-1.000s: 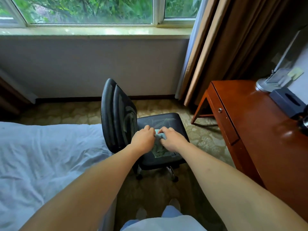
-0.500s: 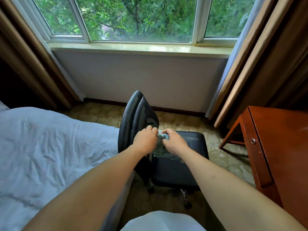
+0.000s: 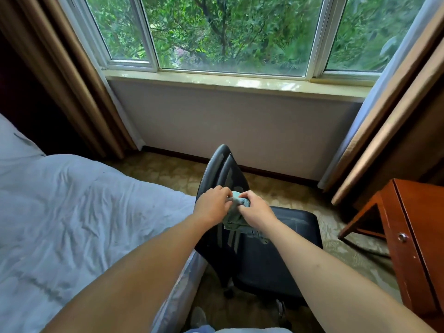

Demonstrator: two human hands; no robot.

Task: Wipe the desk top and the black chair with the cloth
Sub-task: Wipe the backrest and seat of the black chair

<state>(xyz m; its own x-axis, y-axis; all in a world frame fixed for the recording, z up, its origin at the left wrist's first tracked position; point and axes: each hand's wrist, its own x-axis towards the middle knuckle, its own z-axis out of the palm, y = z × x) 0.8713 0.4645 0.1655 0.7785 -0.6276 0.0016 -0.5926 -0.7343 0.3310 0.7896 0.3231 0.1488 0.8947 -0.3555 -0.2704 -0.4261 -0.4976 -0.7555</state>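
A black chair (image 3: 283, 251) stands before me, its backrest on the left and its seat toward the right. Above it I hold a grey-green cloth (image 3: 236, 213) with both hands. My left hand (image 3: 212, 204) grips the cloth's left side with curled fingers. My right hand (image 3: 257, 209) pinches its upper edge, and the rest of the cloth hangs down in front of the backrest. The reddish wooden desk (image 3: 418, 236) shows only its left end and drawer front at the right edge; its top is mostly out of view.
A bed with a white wrinkled cover (image 3: 72, 224) fills the left and comes close to the chair. Brown curtains (image 3: 394, 131) hang on both sides of a wide window (image 3: 228, 34). Patterned carpet (image 3: 168, 171) lies between chair and wall.
The view has tilted up and left, so the desk top and its items have slid out of sight. Both hands have lifted the cloth off the seat to backrest height.
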